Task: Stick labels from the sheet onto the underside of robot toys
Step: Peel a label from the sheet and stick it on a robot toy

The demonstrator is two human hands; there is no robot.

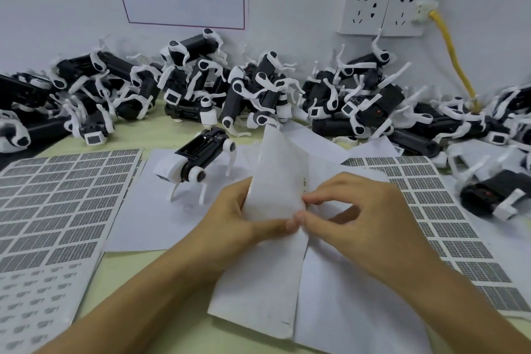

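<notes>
My left hand (244, 221) grips a white label sheet (275, 181) that is bent upward into a curve at the table's middle. My right hand (365, 210) pinches at that sheet's folded edge with thumb and fingertips, right beside my left thumb. One black-and-white robot toy (198, 158) lies belly-up on white paper just behind my left hand, with its underside facing up. Whether a label is between my right fingers is too small to tell.
A big heap of robot toys (258, 89) lines the wall. Label sheets printed with grey rectangles lie at the left (54, 210) and the right (448, 210). Another toy (494, 195) lies at the far right. Wall sockets (382, 8) and a yellow cable (454, 57) are behind.
</notes>
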